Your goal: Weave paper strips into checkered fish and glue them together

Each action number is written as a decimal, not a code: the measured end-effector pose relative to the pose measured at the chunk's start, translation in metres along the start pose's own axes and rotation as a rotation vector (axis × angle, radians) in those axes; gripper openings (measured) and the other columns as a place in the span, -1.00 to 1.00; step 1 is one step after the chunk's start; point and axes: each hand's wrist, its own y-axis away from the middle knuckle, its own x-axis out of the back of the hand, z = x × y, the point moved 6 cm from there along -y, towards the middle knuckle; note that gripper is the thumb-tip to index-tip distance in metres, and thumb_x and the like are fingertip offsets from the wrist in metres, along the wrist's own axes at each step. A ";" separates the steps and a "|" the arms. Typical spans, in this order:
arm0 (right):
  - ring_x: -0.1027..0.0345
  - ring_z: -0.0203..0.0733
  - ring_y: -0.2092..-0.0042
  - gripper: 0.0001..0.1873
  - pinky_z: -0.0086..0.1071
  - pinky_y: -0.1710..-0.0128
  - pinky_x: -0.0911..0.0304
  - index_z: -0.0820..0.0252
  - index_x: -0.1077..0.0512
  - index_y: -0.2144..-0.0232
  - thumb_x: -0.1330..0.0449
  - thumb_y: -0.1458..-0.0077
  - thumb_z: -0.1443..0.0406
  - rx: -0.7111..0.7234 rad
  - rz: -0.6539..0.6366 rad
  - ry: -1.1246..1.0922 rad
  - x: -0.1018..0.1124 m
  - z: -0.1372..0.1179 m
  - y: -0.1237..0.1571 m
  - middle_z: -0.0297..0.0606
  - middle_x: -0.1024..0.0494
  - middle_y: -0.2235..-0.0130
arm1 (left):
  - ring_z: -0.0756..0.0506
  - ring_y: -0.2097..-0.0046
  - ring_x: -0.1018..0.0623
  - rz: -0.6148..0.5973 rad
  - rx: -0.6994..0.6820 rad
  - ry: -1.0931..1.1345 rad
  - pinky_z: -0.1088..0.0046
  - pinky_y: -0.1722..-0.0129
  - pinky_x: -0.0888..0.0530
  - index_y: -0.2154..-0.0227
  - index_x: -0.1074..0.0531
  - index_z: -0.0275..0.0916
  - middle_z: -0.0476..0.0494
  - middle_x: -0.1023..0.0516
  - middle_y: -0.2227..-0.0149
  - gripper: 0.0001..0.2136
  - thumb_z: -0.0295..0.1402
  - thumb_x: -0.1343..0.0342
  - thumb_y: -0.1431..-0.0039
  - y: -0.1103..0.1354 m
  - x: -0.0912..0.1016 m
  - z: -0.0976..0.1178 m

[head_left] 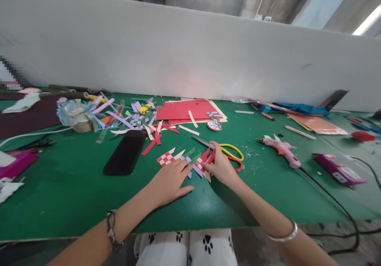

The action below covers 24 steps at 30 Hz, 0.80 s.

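At the near centre of a green table (pixel 89 210), the left hand (pixel 170 180), thumb spread, fingers together, overlaps a red-checkered paper fish (pixel 164 159) while the right hand (pixel 224 167) pinches a second fish (pixel 199 163), best gripped lightly.

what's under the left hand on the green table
Past the fingers of the left hand, lilac paper strips and a green paper strip stick out; a red-and-cream checkered paper fish shows beside the knuckles. Whatever lies beneath palm and fingers is covered.

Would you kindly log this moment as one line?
left hand: over woven paper pieces; right hand: touching a red-white woven piece; scissors: partly hidden by right hand
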 end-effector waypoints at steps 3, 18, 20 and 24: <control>-0.23 -0.36 0.61 -0.29 -0.53 0.62 -0.14 0.31 0.07 -0.05 -0.11 0.16 0.48 0.003 -0.005 0.001 -0.001 0.001 -0.001 -0.59 -0.22 0.66 | -0.22 0.07 -0.37 0.010 0.002 -0.002 0.25 0.13 -0.34 -0.03 -0.18 -0.38 -0.32 -0.38 0.09 -0.49 -0.14 0.07 -0.09 -0.004 0.001 0.000; -0.24 -0.35 0.56 -0.33 -0.50 0.55 -0.15 0.31 0.05 -0.03 -0.11 0.16 0.46 0.042 -0.026 0.042 -0.003 0.003 -0.004 -0.51 -0.25 0.58 | -0.20 0.20 -0.41 0.007 0.033 -0.041 0.28 0.27 -0.35 0.07 -0.30 -0.27 -0.24 -0.41 0.21 -0.51 -0.03 0.18 -0.09 -0.015 0.003 0.000; -0.24 -0.34 0.56 -0.33 -0.50 0.55 -0.15 0.32 0.05 -0.03 -0.10 0.16 0.46 0.044 -0.028 0.039 -0.003 0.003 -0.004 -0.51 -0.25 0.59 | -0.19 0.20 -0.41 0.013 0.034 -0.053 0.29 0.28 -0.35 0.08 -0.32 -0.27 -0.23 -0.41 0.22 -0.52 -0.03 0.19 -0.09 -0.015 0.003 0.000; -0.23 -0.35 0.56 -0.33 -0.49 0.55 -0.15 0.33 0.05 -0.03 -0.10 0.15 0.46 0.043 -0.036 0.031 -0.003 0.002 -0.003 -0.50 -0.25 0.58 | -0.18 0.19 -0.42 0.038 0.010 -0.077 0.30 0.25 -0.33 0.02 -0.26 -0.28 -0.25 -0.42 0.20 -0.48 -0.02 0.18 -0.08 -0.014 0.002 0.000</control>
